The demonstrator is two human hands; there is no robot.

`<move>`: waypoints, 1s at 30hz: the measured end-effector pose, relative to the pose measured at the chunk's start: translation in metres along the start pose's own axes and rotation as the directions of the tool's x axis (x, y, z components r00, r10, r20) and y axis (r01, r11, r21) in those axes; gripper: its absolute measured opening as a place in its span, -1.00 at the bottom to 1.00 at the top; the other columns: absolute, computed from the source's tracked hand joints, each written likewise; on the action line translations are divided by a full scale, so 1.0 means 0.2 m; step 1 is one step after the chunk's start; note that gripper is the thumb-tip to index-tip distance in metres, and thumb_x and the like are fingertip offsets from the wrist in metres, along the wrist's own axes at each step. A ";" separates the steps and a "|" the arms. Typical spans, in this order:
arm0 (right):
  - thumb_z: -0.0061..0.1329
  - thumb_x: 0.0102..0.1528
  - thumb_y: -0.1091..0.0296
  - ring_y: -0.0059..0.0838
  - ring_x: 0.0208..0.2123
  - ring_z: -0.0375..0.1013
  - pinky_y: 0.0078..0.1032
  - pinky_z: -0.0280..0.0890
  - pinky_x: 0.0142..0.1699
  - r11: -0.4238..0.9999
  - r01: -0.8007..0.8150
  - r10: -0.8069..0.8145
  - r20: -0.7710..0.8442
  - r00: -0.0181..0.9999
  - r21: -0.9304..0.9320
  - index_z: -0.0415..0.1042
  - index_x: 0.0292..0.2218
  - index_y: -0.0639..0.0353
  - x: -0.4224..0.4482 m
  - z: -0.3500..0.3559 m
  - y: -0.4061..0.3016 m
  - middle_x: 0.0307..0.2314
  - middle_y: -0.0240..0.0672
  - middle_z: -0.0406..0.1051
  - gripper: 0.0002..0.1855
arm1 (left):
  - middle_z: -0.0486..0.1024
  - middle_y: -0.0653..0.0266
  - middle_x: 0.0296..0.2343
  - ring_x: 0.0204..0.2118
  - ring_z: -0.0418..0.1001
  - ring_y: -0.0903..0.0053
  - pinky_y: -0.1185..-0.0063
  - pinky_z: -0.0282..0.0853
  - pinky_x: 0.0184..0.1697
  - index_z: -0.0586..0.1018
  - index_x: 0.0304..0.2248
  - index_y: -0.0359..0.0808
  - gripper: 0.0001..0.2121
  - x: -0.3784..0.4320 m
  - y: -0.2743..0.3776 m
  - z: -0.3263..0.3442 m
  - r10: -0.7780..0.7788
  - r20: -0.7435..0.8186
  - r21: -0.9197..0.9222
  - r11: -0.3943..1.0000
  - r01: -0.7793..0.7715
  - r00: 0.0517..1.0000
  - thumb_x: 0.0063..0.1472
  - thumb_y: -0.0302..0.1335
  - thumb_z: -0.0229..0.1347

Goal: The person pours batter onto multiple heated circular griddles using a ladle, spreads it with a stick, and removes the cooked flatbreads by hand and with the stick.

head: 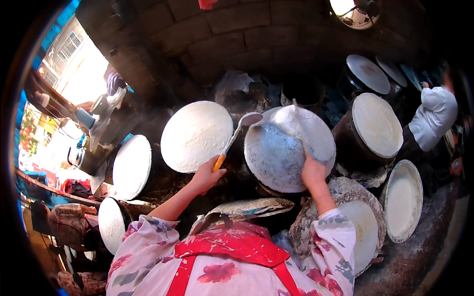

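My left hand (pixel 207 175) grips the orange handle of a metal ladle (pixel 252 118), whose bowl hangs by the upper left rim of a round griddle (pixel 276 155). Over that griddle, my right hand (pixel 314 173) holds a thin stick-like spreader (pixel 300 129), blurred along its length. White batter (pixel 287 116) lies on the griddle's upper part, while dark metal shows through lower left. Just left of the ladle is another round griddle covered with a white batter layer (pixel 196 137).
More white-coated round griddles stand left (pixel 132 167) and right (pixel 377 124). A large basin of pale batter (pixel 361 225) is by my right forearm, with an oval pan (pixel 403 201) beyond. A dark drum (pixel 303 90) stands behind the griddle. Another person (pixel 433 114) is at far right.
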State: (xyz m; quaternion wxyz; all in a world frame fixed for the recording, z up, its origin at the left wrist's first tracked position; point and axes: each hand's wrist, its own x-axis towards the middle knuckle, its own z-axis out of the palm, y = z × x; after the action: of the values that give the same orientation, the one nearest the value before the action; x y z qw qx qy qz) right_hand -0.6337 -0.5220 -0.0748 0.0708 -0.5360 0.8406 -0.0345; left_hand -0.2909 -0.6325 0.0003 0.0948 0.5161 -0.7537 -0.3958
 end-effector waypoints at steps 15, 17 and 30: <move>-0.19 -0.06 0.46 -0.17 -0.51 0.49 -0.33 0.36 -0.43 0.954 0.297 -0.292 0.099 0.951 -0.044 0.31 -0.29 0.30 -0.13 -0.12 -0.06 -0.56 -0.09 0.45 -0.77 | 0.28 0.39 -0.67 -0.72 0.23 0.69 0.67 0.18 -0.67 0.26 0.00 -0.32 -0.54 -0.15 -0.03 -0.09 -0.225 0.129 -0.314 0.915 0.255 0.966 0.12 -0.35 0.03; -0.21 -0.05 0.46 -0.18 -0.50 0.49 -0.32 0.36 -0.42 0.967 0.248 -0.249 0.004 0.969 -0.050 0.30 -0.28 0.29 -0.08 -0.13 0.01 -0.56 -0.10 0.45 -0.76 | 0.26 0.41 -0.68 -0.74 0.21 0.71 0.68 0.15 -0.70 0.28 -0.04 -0.33 -0.58 -0.16 -0.01 -0.10 -0.246 0.143 -0.365 0.887 0.282 0.959 0.12 -0.37 0.03; -0.22 0.02 0.38 -0.06 -0.54 0.44 -0.22 0.32 -0.41 0.932 0.360 -0.362 0.027 0.932 0.045 0.30 -0.37 0.26 -0.18 -0.22 0.13 -0.61 -0.08 0.42 -0.84 | 0.24 0.43 -0.66 -0.75 0.19 0.72 0.71 0.12 -0.73 0.30 -0.20 -0.31 -0.74 -0.23 -0.03 -0.11 -0.320 0.177 -0.503 0.784 0.365 0.931 0.14 -0.41 0.02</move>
State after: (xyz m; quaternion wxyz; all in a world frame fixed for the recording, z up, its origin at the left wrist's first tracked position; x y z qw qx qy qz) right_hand -0.6484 -0.4801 -0.0310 0.0886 -0.6803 0.7256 -0.0540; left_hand -0.2539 -0.6049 0.0223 0.1285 0.5813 -0.5128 -0.6186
